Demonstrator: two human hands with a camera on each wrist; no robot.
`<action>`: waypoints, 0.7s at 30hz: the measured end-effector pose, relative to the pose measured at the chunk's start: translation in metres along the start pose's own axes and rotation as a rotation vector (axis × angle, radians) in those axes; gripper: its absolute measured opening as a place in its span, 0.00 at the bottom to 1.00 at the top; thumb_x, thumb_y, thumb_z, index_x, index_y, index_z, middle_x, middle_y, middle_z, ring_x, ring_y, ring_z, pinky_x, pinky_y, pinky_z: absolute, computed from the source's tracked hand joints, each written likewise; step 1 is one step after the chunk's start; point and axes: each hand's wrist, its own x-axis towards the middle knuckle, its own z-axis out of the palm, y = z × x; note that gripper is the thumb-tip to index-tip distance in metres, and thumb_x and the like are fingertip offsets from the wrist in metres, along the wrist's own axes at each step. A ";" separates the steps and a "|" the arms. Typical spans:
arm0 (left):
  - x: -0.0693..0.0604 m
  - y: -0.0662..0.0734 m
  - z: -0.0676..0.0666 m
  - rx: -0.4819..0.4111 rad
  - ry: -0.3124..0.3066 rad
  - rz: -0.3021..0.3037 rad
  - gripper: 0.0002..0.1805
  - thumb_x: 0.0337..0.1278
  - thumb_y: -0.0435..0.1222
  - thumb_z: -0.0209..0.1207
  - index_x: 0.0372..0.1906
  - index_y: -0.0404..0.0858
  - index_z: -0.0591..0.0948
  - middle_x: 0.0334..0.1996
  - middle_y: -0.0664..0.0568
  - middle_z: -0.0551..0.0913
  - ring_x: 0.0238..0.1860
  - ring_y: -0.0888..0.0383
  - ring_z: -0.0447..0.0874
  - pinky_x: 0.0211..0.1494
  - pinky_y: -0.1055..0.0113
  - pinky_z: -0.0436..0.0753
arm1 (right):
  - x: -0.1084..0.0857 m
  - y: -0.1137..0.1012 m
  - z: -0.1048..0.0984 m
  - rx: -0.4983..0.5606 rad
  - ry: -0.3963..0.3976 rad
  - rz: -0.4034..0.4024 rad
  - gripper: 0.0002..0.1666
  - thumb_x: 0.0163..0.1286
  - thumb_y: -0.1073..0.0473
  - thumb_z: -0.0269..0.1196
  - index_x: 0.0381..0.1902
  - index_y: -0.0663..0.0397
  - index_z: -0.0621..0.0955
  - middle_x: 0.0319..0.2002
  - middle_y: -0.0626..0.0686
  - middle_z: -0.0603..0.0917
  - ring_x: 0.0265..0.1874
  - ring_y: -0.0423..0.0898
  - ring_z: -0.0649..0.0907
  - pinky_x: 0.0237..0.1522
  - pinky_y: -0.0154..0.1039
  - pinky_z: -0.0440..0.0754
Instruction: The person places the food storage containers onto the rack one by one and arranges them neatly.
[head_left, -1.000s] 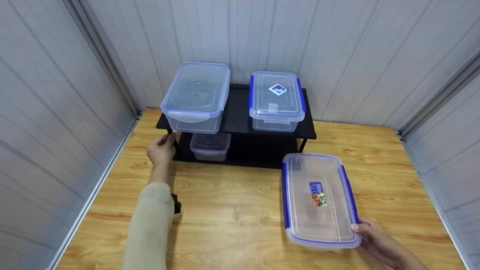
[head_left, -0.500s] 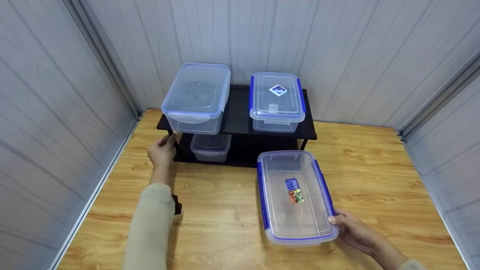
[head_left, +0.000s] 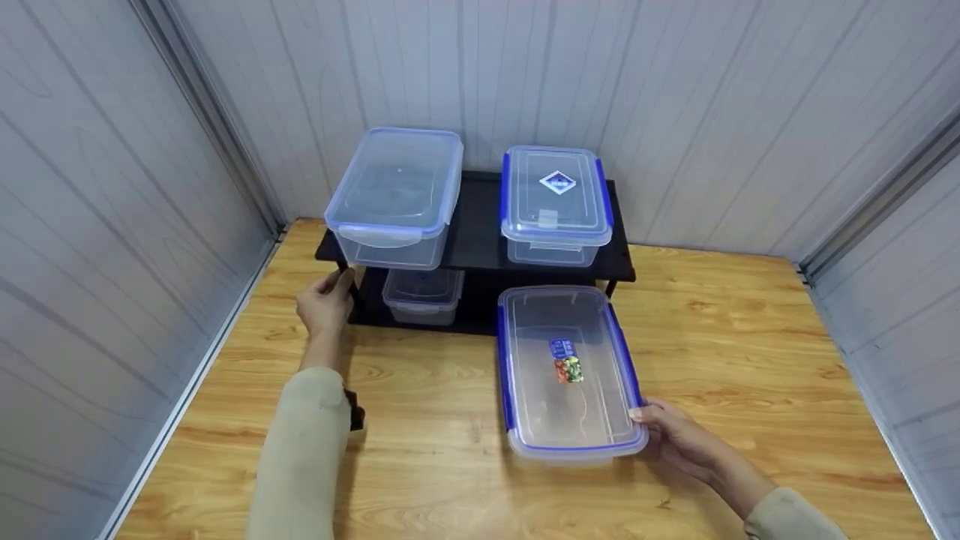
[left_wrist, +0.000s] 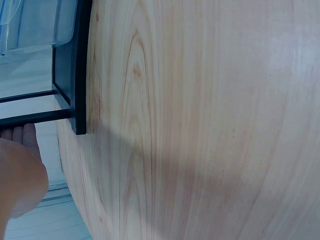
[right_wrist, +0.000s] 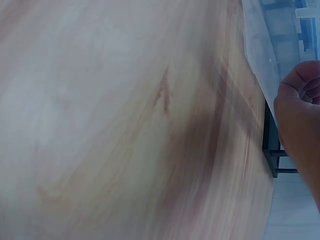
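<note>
My right hand (head_left: 686, 442) grips the near right corner of a large clear food storage container (head_left: 577, 405) with blue side clips and a picture label. It is held above the table in front of the rack, slightly tilted. The right wrist view shows the same hand (right_wrist: 302, 97) at the container's edge (right_wrist: 265, 55). At the left end of a black two-tier rack (head_left: 480, 217), my left hand (head_left: 326, 304) holds the front leg. In the left wrist view its fingertips meet the black leg (left_wrist: 35, 118); the thumb is hidden there.
On the upper shelf stand a large clear container (head_left: 397, 180) at left and a blue-clipped container (head_left: 556, 202) at right. A small container (head_left: 424, 296) sits at the lower shelf's left. Pale walls (head_left: 750, 112) enclose the wooden table (head_left: 420, 465).
My right hand has carried the blue-clipped container left and then forward, up to the rack's front, where it covers part of the lower shelf. My left hand stays at the leg.
</note>
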 end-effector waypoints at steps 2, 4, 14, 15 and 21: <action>0.000 0.000 0.000 -0.013 0.002 -0.005 0.20 0.62 0.43 0.76 0.50 0.31 0.91 0.25 0.66 0.86 0.28 0.61 0.86 0.31 0.75 0.86 | 0.005 -0.001 0.001 -0.007 0.023 -0.010 0.20 0.83 0.63 0.47 0.62 0.49 0.80 0.53 0.52 0.90 0.54 0.46 0.89 0.62 0.41 0.86; 0.000 0.000 0.000 -0.021 0.005 -0.017 0.20 0.62 0.43 0.76 0.50 0.32 0.91 0.26 0.65 0.86 0.30 0.61 0.87 0.31 0.75 0.86 | 0.011 -0.002 0.001 -0.012 0.040 -0.023 0.19 0.82 0.64 0.47 0.61 0.49 0.81 0.52 0.51 0.90 0.54 0.45 0.88 0.63 0.39 0.85; 0.000 0.000 0.002 -0.079 -0.020 -0.034 0.20 0.64 0.41 0.75 0.55 0.32 0.90 0.28 0.66 0.87 0.43 0.49 0.92 0.37 0.74 0.89 | 0.039 -0.004 0.006 -0.055 0.131 -0.046 0.14 0.82 0.61 0.52 0.55 0.50 0.83 0.46 0.48 0.91 0.49 0.41 0.88 0.58 0.36 0.85; 0.001 0.000 0.002 -0.077 -0.014 -0.026 0.20 0.64 0.40 0.75 0.54 0.32 0.90 0.26 0.67 0.86 0.41 0.49 0.92 0.35 0.74 0.88 | 0.041 -0.005 0.006 -0.052 0.151 -0.046 0.13 0.81 0.61 0.52 0.54 0.50 0.83 0.45 0.47 0.91 0.49 0.41 0.87 0.58 0.35 0.84; 0.001 -0.001 0.003 -0.094 -0.008 -0.017 0.19 0.64 0.39 0.75 0.54 0.31 0.90 0.25 0.67 0.86 0.36 0.54 0.91 0.34 0.72 0.89 | 0.054 -0.008 0.008 -0.036 0.209 -0.049 0.10 0.81 0.61 0.54 0.47 0.50 0.83 0.42 0.46 0.90 0.47 0.39 0.85 0.57 0.32 0.80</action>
